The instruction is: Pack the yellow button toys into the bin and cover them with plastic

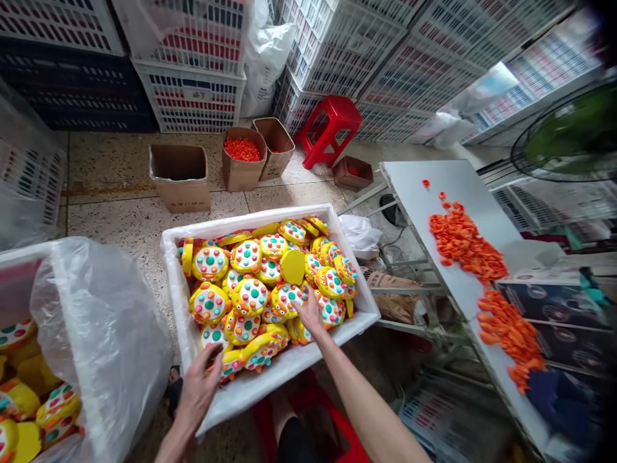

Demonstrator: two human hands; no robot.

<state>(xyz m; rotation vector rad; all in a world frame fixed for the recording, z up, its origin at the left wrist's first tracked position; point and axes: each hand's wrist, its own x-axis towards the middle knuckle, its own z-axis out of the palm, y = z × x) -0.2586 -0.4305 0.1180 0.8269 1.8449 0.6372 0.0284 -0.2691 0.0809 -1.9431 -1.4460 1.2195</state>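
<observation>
Under the right hand lie glossy yellow plastic toys in a matt white plastic crate. Left of the left hand hangs a thin, shiny plastic bag.

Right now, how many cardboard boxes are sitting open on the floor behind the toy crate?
4. A large empty-looking box at left, a box of orange pieces, a tilted box beside it, and a small low box by the red stool. Others may be hidden.

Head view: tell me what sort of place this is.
Probably a small toy assembly or packing workshop: a white crate full of identical yellow toys, stacked plastic crates, and orange parts heaped on a table.
</observation>
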